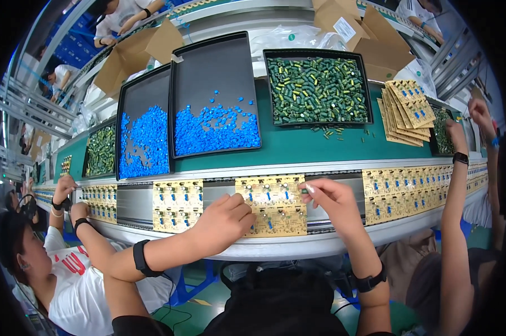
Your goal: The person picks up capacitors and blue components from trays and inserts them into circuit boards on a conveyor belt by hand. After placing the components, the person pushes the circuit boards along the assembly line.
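My left hand [226, 217] is closed, its fingers curled over the left edge of a tan circuit board [286, 217]. Whatever its fingertips may hold is hidden. At that board's upper right edge, my right hand [338, 203] pinches a small green cylindrical capacitor [304, 191] between thumb and fingers. Blue disc-shaped parts and several upright capacitors stand on the board, which lies on a conveyor [219, 189]. To the left is a similar board [179, 214], and to the right a wider row of boards [398, 193].
Beyond the conveyor, a black tray [320, 53] holds green capacitors, some spilled beside it. Two black trays [211, 61] hold blue parts. Stacked boards [409, 106] stand at right, cardboard boxes [370, 39] behind. Co-workers' hands [65, 187] work at left, others [457, 134] at right.
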Available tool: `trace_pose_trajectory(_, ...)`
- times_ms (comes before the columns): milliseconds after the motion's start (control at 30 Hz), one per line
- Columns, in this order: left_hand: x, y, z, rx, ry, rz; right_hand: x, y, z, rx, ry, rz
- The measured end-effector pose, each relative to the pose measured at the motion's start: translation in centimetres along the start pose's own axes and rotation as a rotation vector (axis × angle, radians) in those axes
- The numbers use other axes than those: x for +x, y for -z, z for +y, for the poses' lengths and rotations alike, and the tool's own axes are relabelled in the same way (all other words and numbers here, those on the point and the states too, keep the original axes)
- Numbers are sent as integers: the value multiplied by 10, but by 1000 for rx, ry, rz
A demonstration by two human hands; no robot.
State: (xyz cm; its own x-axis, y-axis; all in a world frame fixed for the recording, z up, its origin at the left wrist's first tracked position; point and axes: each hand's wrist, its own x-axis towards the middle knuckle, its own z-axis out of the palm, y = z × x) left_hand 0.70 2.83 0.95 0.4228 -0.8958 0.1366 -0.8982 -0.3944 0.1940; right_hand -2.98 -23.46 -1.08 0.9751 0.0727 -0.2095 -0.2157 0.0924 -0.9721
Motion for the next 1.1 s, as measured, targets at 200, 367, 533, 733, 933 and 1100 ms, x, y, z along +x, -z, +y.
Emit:
trace_pose_trajectory(200,42,30,-16,10,106,12,-14,14,5,-30,-67,-35)
trace_pose_trajectory(367,124,13,-66,211,67,363,-25,16,15,-113,-102,3)
trace_pose_trajectory(533,161,-4,-85,198,141,269,-27,12,23,-289,-69,12)
trace_pose_trajectory(733,172,-14,-88,81,179,280,-29,8,22,-320,-39,62)
trace_pose_trajectory(933,185,-5,-93,-103,323,129,-27,4,22,-329,15,67)
trace_pose_trajectory(1100,197,7,-86,-16,303,-59,-27,2,18,-461,91,34)
